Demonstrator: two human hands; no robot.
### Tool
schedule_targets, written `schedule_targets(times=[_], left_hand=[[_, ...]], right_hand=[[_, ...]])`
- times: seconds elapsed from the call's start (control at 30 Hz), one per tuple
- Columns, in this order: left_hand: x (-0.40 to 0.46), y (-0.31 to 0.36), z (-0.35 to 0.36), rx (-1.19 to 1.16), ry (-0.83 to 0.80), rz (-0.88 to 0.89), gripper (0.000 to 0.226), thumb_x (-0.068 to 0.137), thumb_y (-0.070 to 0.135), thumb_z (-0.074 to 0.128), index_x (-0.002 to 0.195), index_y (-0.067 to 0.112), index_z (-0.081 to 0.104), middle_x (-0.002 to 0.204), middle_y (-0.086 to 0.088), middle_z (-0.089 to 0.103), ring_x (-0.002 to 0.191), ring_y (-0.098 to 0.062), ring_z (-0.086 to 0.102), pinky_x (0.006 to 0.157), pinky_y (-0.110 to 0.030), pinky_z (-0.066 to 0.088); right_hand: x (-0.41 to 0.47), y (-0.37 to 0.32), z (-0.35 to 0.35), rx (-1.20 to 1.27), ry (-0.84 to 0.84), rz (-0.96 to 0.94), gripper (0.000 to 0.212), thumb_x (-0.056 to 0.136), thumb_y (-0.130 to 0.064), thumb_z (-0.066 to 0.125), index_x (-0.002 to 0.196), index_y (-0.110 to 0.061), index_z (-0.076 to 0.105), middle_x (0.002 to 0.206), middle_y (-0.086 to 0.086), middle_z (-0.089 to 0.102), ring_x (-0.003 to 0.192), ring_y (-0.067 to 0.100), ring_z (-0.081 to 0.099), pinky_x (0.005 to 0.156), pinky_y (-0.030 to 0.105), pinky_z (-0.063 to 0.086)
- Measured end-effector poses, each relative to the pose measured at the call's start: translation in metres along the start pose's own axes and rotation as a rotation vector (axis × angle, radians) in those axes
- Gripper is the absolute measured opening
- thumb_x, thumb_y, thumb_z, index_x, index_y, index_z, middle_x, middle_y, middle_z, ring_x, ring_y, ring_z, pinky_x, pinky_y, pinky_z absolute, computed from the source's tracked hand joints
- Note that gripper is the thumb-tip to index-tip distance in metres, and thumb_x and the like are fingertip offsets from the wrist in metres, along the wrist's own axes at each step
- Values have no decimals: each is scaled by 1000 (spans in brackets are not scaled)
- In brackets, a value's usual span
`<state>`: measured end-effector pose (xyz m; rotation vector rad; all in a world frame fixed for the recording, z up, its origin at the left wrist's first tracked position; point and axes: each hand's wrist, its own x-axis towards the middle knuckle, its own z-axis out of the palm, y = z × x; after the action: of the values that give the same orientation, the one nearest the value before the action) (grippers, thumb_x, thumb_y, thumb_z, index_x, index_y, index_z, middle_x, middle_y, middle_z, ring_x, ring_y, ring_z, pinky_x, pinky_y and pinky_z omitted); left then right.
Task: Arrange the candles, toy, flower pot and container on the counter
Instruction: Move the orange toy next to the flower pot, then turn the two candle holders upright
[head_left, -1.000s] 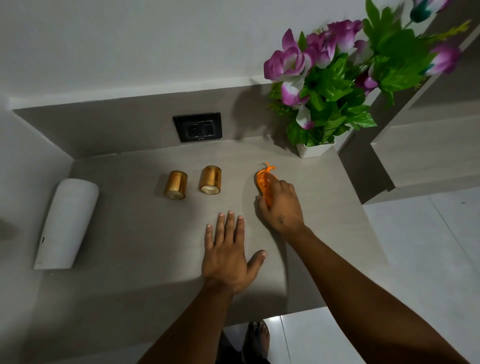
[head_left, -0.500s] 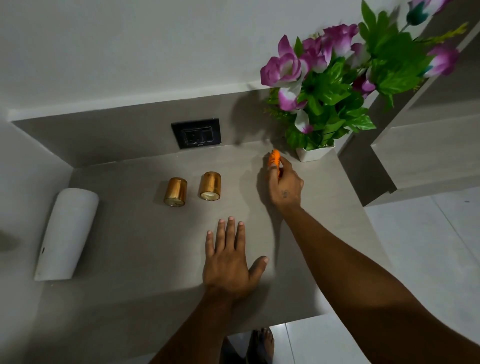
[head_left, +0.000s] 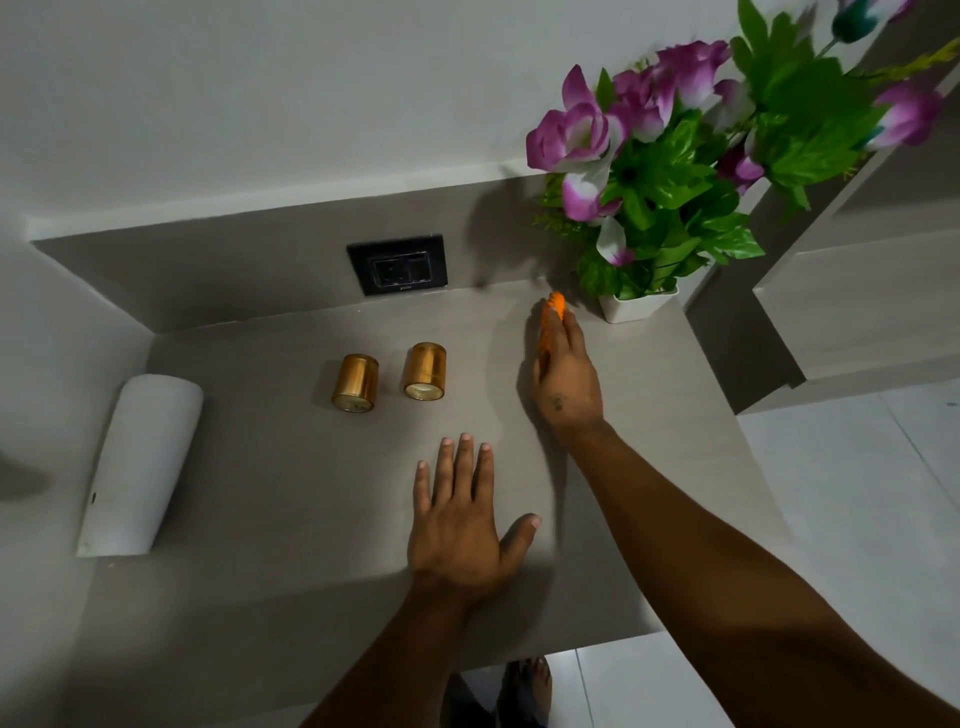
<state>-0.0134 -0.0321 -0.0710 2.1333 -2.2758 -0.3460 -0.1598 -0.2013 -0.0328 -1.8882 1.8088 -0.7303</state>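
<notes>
Pressing flat on the counter (head_left: 270, 519), the left hand (head_left: 460, 525) lies open, fingers spread. Further in, two gold candles (head_left: 355, 383) (head_left: 425, 371) stand side by side. Right hand (head_left: 566, 379) grips the orange toy (head_left: 551, 317), its tip near the white pot (head_left: 636, 307) of flowers at the back.

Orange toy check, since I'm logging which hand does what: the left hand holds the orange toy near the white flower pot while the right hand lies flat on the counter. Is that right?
Not quite: the hands are swapped. In the head view, the right hand holds the orange toy near the white flower pot, while the left hand lies flat on the counter.
</notes>
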Motion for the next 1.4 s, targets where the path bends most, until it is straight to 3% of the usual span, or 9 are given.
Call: schedule_targets(times=[0.2, 0.37, 0.47, 0.57, 0.8, 0.97, 1.1, 1.23, 1.4], left_hand=[[-1, 0, -1, -19, -1, 5, 99, 87, 87, 11, 160, 22, -6, 169, -6, -11, 154, -28, -19, 124, -57, -4], [-11, 1, -18, -250, 88, -77, 99, 89, 81, 28, 159, 20, -6, 170, -7, -5, 156, -27, -2, 125, -48, 8], [-9, -18, -42, -464, 297, -337, 98, 87, 63, 56, 156, 12, 8, 165, -15, 13, 149, -36, 21, 119, -50, 28], [11, -57, -67, -399, 426, -474, 88, 84, 37, 75, 147, -4, 29, 154, -30, 30, 141, -47, 31, 114, -60, 35], [76, -93, -99, -500, 321, -582, 79, 84, 30, 79, 141, 4, 31, 143, -22, 37, 122, -42, 51, 99, -51, 50], [97, -107, -105, -526, 291, -502, 48, 87, 20, 74, 126, 13, 46, 132, -14, 51, 112, -35, 58, 92, -47, 54], [110, -126, -119, -498, 273, -403, 39, 82, 22, 77, 116, 15, 59, 121, -11, 60, 110, -32, 58, 90, -42, 53], [128, -135, -129, -502, 241, -387, 33, 81, 27, 79, 106, 14, 63, 108, -10, 68, 100, -30, 63, 83, -40, 56], [141, -141, -128, -590, 251, -444, 39, 72, 25, 84, 103, 15, 62, 100, -7, 70, 90, -29, 66, 73, -34, 54]], right_hand=[[-6, 2, -11, -14, -15, -8, 81, 95, -27, 59, 159, -20, 10, 166, 11, 10, 146, 37, 28, 109, 51, 41], [-36, -16, -23, 18, 128, -278, 83, 84, -28, 71, 153, -11, 29, 160, 19, 26, 145, 35, 27, 112, 45, 35], [-49, -45, -11, -59, -34, -434, 77, 80, -17, 72, 149, -13, 37, 154, 20, 35, 136, 37, 37, 104, 50, 43], [-38, -80, 8, -203, -219, -503, 68, 83, -10, 66, 146, -15, 43, 157, 20, 32, 131, 42, 39, 101, 51, 43], [-11, -120, 53, -345, -282, -202, 69, 81, -53, 66, 139, -23, 45, 143, 16, 35, 117, 38, 48, 86, 47, 50], [-4, -116, 63, -254, -289, -70, 73, 78, -56, 69, 137, -22, 41, 129, 10, 32, 103, 32, 53, 76, 42, 57], [17, -118, 51, -210, -297, 39, 71, 74, -65, 62, 129, -22, 47, 119, 7, 45, 88, 27, 57, 67, 35, 48], [37, -110, 44, -146, -292, 134, 58, 82, -55, 68, 121, -19, 47, 108, 8, 60, 89, 27, 60, 75, 40, 54], [54, -102, 51, -14, -304, 214, 72, 73, -50, 82, 130, -21, 49, 120, 5, 52, 99, 24, 56, 84, 37, 50]])
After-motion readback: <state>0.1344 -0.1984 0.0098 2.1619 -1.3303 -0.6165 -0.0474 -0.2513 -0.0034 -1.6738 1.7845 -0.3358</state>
